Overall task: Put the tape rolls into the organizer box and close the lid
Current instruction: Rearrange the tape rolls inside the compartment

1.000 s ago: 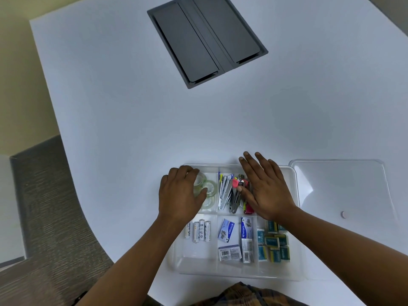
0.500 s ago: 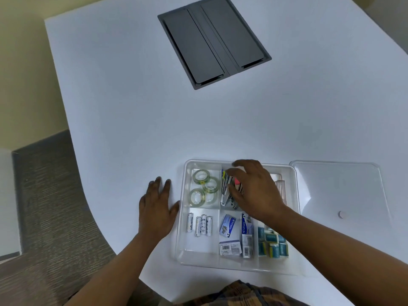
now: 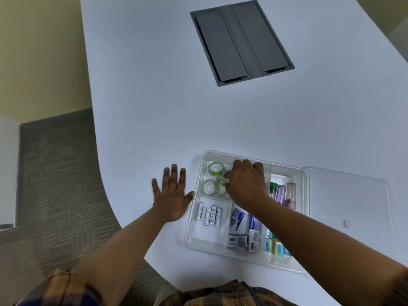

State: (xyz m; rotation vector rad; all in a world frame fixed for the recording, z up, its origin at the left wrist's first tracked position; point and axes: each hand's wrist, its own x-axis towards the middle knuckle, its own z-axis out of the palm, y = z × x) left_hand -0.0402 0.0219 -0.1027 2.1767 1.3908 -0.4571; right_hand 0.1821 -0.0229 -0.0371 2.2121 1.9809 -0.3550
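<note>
The clear organizer box sits open on the white table, near the front edge. Three clear tape rolls lie in its far left compartment: one at the back, one in front, and a third partly hidden under my fingers. My right hand reaches over the box's middle, its curled fingertips pinching that third roll. My left hand lies flat on the table with fingers spread, its thumb against the box's left wall. The clear lid lies flat to the right of the box.
Other compartments hold batteries, small staple boxes, coloured tubes and blue packets. A grey cable hatch is set into the table farther back. The table's curved edge drops to carpet on the left.
My left hand left the tape compartment and settled flat on the table beside the box. My right hand moved left from the middle compartment onto the tape rolls and curled its fingers.
</note>
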